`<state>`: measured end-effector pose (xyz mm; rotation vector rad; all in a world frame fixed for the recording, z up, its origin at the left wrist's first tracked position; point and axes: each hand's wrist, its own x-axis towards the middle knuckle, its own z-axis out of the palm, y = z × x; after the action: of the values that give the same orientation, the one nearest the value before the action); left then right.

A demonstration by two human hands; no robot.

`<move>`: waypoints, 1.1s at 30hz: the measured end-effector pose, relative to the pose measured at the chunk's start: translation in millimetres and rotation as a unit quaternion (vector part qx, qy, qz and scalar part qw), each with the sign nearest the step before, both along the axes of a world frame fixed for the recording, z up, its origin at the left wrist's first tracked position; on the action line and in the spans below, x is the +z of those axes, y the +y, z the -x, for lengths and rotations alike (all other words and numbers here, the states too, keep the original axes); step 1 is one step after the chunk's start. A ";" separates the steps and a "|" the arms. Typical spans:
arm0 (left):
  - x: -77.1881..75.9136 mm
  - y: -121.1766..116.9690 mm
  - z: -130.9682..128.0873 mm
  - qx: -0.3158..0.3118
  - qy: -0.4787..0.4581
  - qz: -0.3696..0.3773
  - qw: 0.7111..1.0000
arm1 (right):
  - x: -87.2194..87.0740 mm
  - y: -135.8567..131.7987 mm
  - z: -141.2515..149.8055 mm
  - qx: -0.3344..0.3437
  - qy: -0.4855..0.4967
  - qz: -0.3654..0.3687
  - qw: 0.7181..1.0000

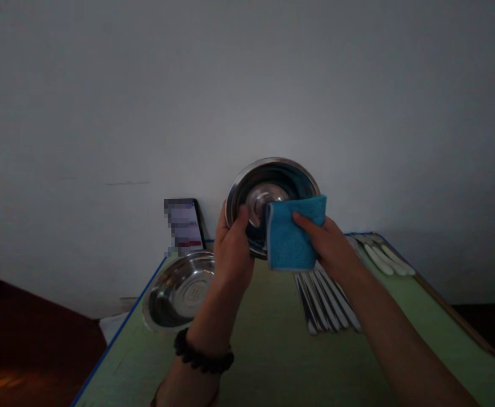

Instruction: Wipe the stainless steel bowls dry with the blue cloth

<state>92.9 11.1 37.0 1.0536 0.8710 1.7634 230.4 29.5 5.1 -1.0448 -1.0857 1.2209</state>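
Metal bowl (268, 198), raised above the green table (268, 345) and tilted so that its inside faces you. Your left hand (234, 249) grips its left side, the thumb bent over the rim and the fingers behind the wall, where their spacing cannot be told. Your right hand (332, 243) pinches a folded blue cloth (293, 237), one digit lying along its front; the others are largely hidden, so you cannot tell whether they are spread or together. The cloth overlaps the bowl's lower right rim. To the left on the table, a second bowl (175, 297) lies open side up, near a phone (188, 226) leaning upright. To the right, slender metal utensils (323, 305) lie side by side; white-handled utensils (387, 260) lie farther right.
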 end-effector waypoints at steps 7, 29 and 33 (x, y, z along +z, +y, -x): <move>1.8 -4.4 8.0 -0.062 0.030 -0.004 0.998 | 2.5 -1.3 -12.1 0.075 -0.046 0.031 0.996; 6.2 -2.5 26.2 -0.209 0.186 0.047 0.959 | 14.6 1.3 -29.1 -0.077 -0.415 -0.117 0.899; 3.8 -0.7 19.8 -0.071 0.161 0.012 0.984 | 11.3 3.1 -21.1 -0.179 -0.284 -0.103 0.936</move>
<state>73.1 10.4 40.8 1.3752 0.9832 1.4819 251.6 32.6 16.4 -1.3982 -1.3501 0.5022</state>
